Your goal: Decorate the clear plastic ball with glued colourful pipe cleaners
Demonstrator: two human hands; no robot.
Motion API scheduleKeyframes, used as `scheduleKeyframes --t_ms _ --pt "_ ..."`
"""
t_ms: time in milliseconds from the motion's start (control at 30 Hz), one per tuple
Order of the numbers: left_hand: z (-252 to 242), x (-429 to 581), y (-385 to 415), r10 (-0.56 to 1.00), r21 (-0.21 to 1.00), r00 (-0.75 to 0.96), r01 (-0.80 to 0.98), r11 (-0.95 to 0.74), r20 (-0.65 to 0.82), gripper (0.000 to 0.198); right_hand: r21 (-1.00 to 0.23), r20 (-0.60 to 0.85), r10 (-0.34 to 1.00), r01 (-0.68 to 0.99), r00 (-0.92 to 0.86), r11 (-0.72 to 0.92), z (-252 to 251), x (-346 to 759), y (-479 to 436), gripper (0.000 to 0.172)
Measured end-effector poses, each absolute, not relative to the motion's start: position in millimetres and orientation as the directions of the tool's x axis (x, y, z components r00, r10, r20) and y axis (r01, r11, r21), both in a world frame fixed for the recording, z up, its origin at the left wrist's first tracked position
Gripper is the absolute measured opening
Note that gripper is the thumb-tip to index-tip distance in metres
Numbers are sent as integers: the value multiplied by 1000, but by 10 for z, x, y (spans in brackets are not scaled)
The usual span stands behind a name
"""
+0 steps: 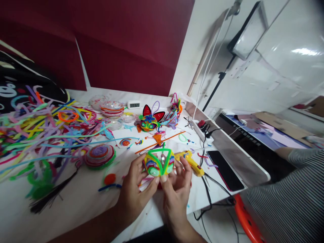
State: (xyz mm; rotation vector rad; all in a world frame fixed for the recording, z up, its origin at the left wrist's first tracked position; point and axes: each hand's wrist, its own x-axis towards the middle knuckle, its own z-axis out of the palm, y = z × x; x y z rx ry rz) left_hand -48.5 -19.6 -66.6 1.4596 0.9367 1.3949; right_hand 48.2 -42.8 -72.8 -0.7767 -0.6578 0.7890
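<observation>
Between my two hands is a clear plastic dome covered in coiled pipe cleaners, with a green triangle at its top and two pale green round eyes. My left hand grips its left side, with the thumb at the lower edge. My right hand steadies the right side with its thumb, and its other fingers are partly curled behind. Just beyond my right fingers lies a yellow hot glue gun. Past the dome, a finished cat-face ornament with red and black ears sits on the table.
Pipe cleaners are heaped on the left. A coiled round piece, clear bowls and a small digital clock stand nearby. On the right are a phone, a power strip with cables and a person's striped sleeve.
</observation>
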Motion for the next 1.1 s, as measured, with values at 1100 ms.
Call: scheduleKeyframes --t_ms 1100 --pt "-725 -503 -109 945 959 163 -17 -284 283 47 -787 151 850 -460 504 412 -706 502 -390 61"
